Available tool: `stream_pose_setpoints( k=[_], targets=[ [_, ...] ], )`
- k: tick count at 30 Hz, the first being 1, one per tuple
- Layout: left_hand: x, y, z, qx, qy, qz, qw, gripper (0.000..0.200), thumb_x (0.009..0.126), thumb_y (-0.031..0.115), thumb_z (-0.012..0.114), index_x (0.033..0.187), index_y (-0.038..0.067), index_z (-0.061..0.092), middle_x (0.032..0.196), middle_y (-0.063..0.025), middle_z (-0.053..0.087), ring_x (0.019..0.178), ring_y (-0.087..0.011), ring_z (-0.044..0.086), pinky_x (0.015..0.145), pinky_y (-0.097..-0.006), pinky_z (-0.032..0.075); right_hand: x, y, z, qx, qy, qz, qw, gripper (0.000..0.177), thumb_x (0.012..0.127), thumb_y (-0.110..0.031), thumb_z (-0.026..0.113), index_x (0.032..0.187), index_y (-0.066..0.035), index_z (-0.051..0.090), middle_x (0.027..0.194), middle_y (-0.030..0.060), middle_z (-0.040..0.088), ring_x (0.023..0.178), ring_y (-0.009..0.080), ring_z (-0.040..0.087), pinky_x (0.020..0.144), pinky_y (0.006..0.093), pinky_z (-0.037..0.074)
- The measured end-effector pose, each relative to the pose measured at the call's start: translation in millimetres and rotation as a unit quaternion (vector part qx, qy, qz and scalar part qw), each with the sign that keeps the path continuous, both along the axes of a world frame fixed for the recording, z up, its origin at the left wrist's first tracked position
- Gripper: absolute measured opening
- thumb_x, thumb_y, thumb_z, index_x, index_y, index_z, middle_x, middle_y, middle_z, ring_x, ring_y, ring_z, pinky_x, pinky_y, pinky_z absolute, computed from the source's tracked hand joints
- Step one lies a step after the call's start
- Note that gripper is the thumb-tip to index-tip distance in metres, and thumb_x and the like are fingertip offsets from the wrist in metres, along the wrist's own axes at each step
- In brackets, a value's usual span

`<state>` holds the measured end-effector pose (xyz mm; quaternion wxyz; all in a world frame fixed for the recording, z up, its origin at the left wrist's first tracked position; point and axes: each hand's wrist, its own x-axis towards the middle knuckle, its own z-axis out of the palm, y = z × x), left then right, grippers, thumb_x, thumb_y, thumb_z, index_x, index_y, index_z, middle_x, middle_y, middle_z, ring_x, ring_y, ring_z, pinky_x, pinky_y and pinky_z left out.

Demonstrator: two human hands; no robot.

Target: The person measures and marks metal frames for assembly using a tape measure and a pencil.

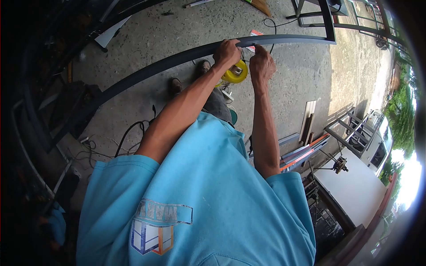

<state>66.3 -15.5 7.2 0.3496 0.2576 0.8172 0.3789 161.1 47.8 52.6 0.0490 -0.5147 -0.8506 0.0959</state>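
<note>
A long dark grey metal frame (177, 56) runs across the upper view, its near bar curved by the lens. My left hand (227, 53) is closed on this bar, fingertips over its edge. Just to the right, my right hand (262, 65) has curled fingers at the bar's lower edge; whatever is between them is too small to tell. Below and between the hands is a round yellow object (236, 73) with a metal part, partly hidden by my left hand. A red and white item (256, 33) shows beyond the bar.
My shoes (176, 84) stand on the speckled concrete floor (155, 33). Black and pale cables (91, 144) lie at the left. Metal profiles (301, 153) and a white panel (353, 181) are at the right. A broom head (258, 6) and another dark frame (310, 14) are at the top.
</note>
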Motion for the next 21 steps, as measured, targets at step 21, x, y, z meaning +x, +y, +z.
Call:
stream_pose_setpoints(
  k=[21],
  targets=[
    [0, -2, 3, -0.042, -0.027, -0.018, 0.999, 0.035, 0.084, 0.026, 0.058, 0.117, 0.015, 0.057, 0.118, -0.0111, 0.054, 0.111, -0.03, 0.052, 0.091, -0.0412, 0.044, 7, 23, -2, -0.006, 0.063, -0.016, 0.998, 0.023, 0.085, -0.021, 0.052, 0.101, -0.018, 0.068, 0.082, 0.0133, 0.067, 0.078, 0.0306, 0.064, 0.067, 0.042, 0.048]
  ],
)
